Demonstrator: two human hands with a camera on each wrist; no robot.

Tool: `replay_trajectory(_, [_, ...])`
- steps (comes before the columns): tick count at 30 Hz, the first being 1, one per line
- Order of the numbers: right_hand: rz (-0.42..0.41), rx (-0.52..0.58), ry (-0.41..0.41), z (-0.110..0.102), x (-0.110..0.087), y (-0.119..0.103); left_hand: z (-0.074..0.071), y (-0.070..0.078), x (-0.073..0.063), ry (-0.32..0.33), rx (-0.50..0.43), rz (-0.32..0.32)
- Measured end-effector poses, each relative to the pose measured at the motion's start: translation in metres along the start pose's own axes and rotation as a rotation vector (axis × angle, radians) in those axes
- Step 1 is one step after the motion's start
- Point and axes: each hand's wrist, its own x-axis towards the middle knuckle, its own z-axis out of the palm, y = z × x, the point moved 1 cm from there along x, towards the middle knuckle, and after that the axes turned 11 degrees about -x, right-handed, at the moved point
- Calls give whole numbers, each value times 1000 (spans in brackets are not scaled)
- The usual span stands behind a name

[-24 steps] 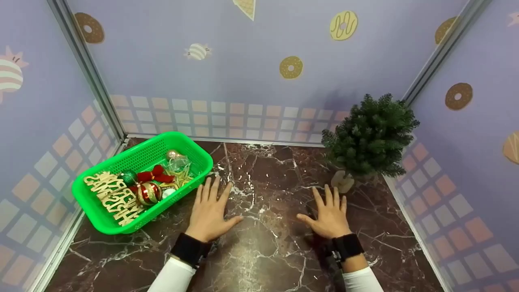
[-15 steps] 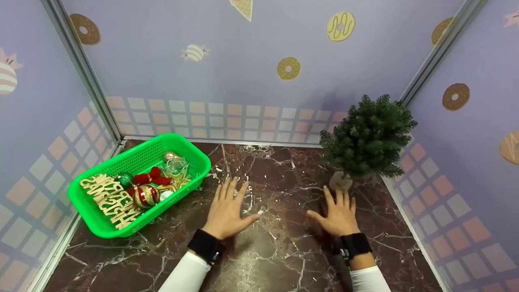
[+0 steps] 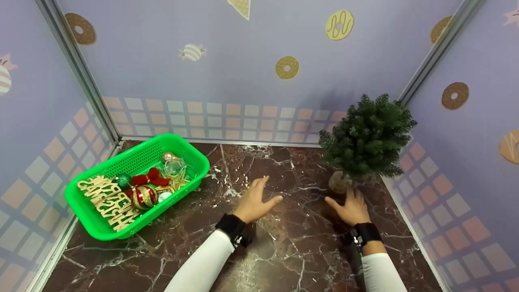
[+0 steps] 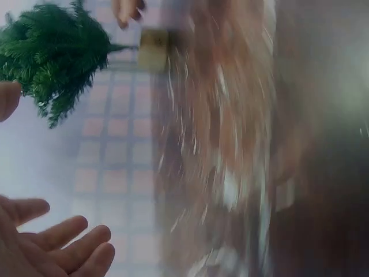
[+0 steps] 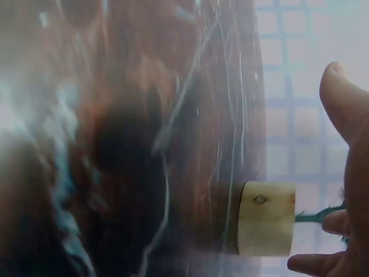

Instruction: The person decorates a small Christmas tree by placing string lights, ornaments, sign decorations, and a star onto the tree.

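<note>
A small artificial Christmas tree (image 3: 367,138) stands upright at the back right on a round wooden base (image 5: 266,219). My right hand (image 3: 352,209) is just in front of that base, fingers spread and thumb apart, with nothing in it. Over the middle of the marble-patterned surface is my left hand (image 3: 255,202), turned toward the tree, its fingers extended and its thumb held away. In the left wrist view the left fingers (image 4: 86,242) show loosely bent around nothing, with the tree beyond them.
At the left, a green plastic basket (image 3: 95,232) holds gold lettering (image 3: 109,202), a striped red-and-gold bauble (image 3: 144,197), a green bauble (image 3: 123,181), a red bow (image 3: 151,177) and gold stars (image 3: 178,180). Lilac patterned walls (image 3: 243,81) enclose the back and sides.
My left hand has moved right, away from the basket toward the tree, and turned. My right hand has shifted right, closer to the tree's base. The tree and basket stay put.
</note>
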Motion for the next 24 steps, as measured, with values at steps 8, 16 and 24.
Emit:
replay_trajectory(8, [16,140,-8,-1,28,16,23,-13,23,-33,-146,-42])
replay_trajectory(16, [-28,223,-4,3,60,34,36,-19,31,-37,-294,-64])
replay_trajectory(24, [-21,218,-47,1,76,42,39,-22,30,-59,-281,-72])
